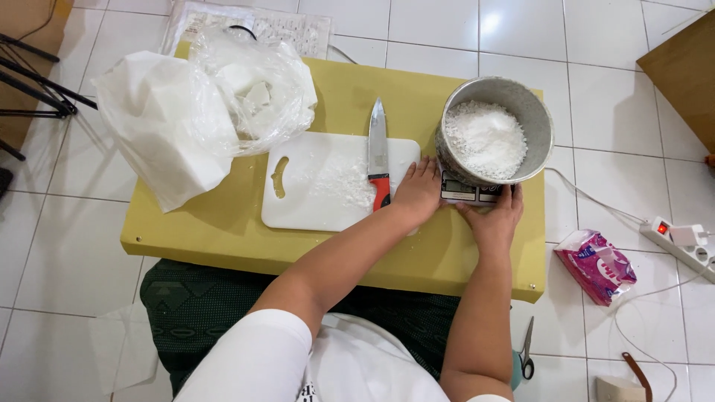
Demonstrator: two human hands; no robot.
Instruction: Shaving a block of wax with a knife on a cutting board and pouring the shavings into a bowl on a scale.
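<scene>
Two hands rest at the front edge of a small digital scale (468,192), one on each side of it. The scale sits on the yellow tabletop (223,231), directly ahead of the person, with its display strip facing the body. A metal pot (495,138) filled with white granular material stands on the scale platform and overhangs most of it, so only the front strip shows.

The left hand (417,195) lies flat, palm down, fingers extended and held close together, fingertips pointing away from the body and touching the left end of the scale. The right hand (495,219) also lies palm down, fingers slightly spread, fingertips at the lower right corner of the scale. Neither hand grips anything.

The scale's long axis runs left to right, across the line of both forearms. Both hands are equally near.

A white cutting board (320,186) lies just left of the left hand, carrying a red-handled knife (378,156), blade pointing away. A clear plastic bag (223,97) sits farther left.
</scene>
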